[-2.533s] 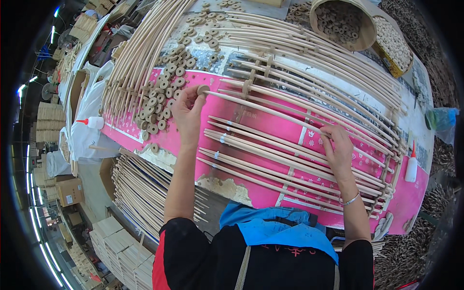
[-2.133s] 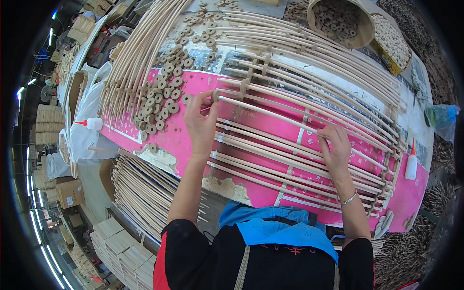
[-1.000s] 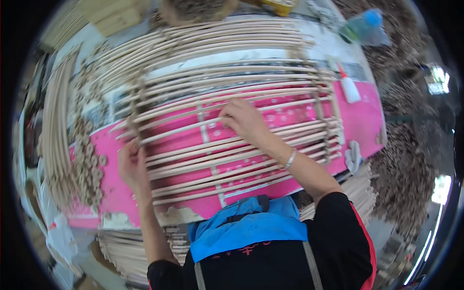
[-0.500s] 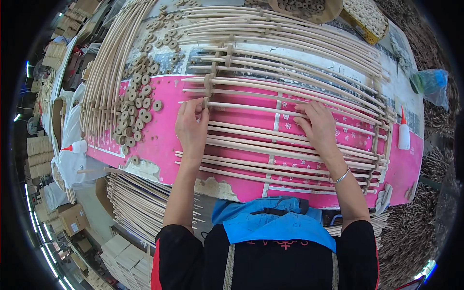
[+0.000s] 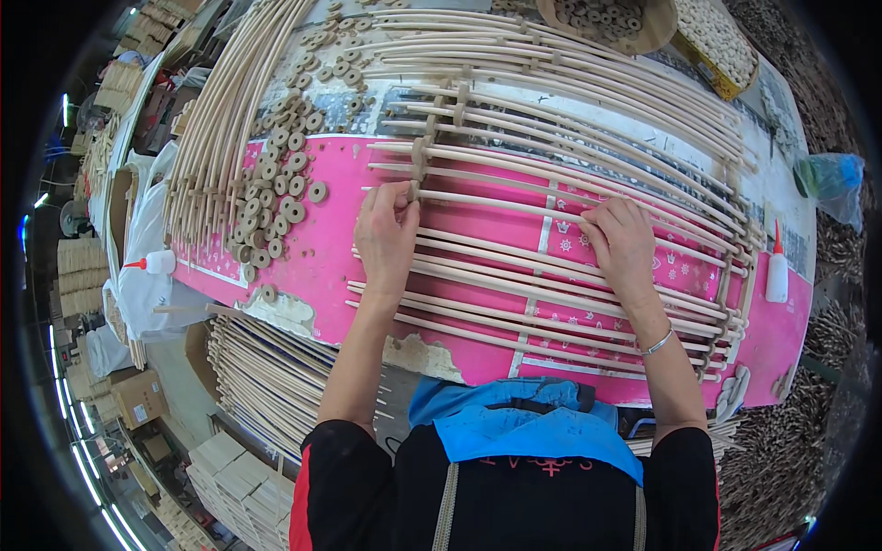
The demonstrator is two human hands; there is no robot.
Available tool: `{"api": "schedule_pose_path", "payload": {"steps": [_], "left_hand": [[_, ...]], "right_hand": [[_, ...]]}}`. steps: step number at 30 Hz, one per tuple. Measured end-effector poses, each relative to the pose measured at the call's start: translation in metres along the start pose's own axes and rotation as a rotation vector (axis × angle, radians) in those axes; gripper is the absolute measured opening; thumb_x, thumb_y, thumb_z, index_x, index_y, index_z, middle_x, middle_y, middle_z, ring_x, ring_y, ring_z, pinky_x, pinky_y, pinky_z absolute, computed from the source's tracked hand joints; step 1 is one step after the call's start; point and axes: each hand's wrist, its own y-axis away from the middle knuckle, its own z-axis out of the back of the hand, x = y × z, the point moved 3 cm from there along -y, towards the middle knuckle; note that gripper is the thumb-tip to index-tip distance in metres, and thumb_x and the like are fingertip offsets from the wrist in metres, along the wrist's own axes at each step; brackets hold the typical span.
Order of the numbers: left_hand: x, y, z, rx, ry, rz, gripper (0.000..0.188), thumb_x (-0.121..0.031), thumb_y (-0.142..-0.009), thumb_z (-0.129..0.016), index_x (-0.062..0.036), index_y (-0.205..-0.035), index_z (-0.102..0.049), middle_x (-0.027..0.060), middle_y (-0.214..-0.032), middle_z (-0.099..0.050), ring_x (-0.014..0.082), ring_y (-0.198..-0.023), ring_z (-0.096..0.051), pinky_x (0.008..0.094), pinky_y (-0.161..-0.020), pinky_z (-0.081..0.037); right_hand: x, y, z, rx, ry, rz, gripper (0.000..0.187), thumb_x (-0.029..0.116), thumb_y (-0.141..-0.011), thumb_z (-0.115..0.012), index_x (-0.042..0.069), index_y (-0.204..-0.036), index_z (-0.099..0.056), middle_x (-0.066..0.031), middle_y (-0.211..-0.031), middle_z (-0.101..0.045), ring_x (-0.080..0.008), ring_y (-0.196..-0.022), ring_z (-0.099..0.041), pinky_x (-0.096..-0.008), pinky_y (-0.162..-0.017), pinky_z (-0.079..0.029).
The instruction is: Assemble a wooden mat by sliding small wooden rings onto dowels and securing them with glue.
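Observation:
Pale wooden rods (image 5: 514, 277) lie side by side over a pink sheet (image 5: 335, 275). My right hand (image 5: 627, 248) is closed in a pinch around the middle of one wooden rod (image 5: 505, 204). At that rod's left end, my left hand (image 5: 387, 246) has its fingers closed, next to a small brown ring (image 5: 413, 190) on the rod. My left fingers partly hide the rod's tip. Farther away, more rods carry similar brown rings (image 5: 419, 158) near their left ends. Loose brown rings (image 5: 294, 211) are heaped to the left of my left hand.
White glue bottles with red tips stand at the right (image 5: 777, 275) and lie at the left (image 5: 159, 263). At the far edge are a bowl of rings (image 5: 602, 20) and a yellow box of pale pieces (image 5: 726, 69). A rod bundle (image 5: 216, 138) covers the left side.
The whole view has shifted, so the table appears farther right. My hands keep their places on the rod, the left one by the ring and the right one at the middle.

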Motion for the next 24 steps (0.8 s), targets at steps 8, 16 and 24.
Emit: {"api": "schedule_pose_path", "payload": {"steps": [8,16,24], "left_hand": [[0.041,-0.029,0.058,-0.145,-0.219,-0.14,0.044,-0.016,-0.09,-0.078,-0.0102,-0.132,-0.069,0.0128,-0.111,-0.07,0.0319,-0.1,-0.067,0.0431,-0.087,-0.053],[0.105,-0.049,0.077,-0.02,-0.467,-0.215,0.036,-0.01,-0.09,-0.073,-0.0074,-0.127,-0.07,0.0107,-0.115,-0.069,0.0351,-0.101,-0.066,0.0485,-0.089,-0.053],[0.086,-0.032,0.074,0.005,0.009,-0.039,0.029,-0.011,-0.098,-0.07,-0.0032,-0.126,-0.071,0.0095,-0.109,-0.069,0.0237,-0.098,-0.068,0.0359,-0.087,-0.053]], "right_hand": [[0.01,0.014,0.031,0.015,-0.145,-0.096,0.012,0.014,-0.086,-0.078,0.007,-0.096,-0.075,-0.0063,-0.094,-0.068,-0.0282,-0.095,-0.064,-0.0414,-0.086,-0.047],[0.011,0.03,0.022,0.226,-0.236,-0.081,0.013,0.014,-0.087,-0.078,0.005,-0.096,-0.076,-0.0086,-0.093,-0.068,-0.0295,-0.094,-0.065,-0.0418,-0.084,-0.049],[0.005,0.028,0.016,0.347,-0.307,-0.144,0.013,0.015,-0.09,-0.075,0.003,-0.095,-0.075,-0.0104,-0.092,-0.067,-0.0304,-0.094,-0.065,-0.0422,-0.085,-0.05]]}}
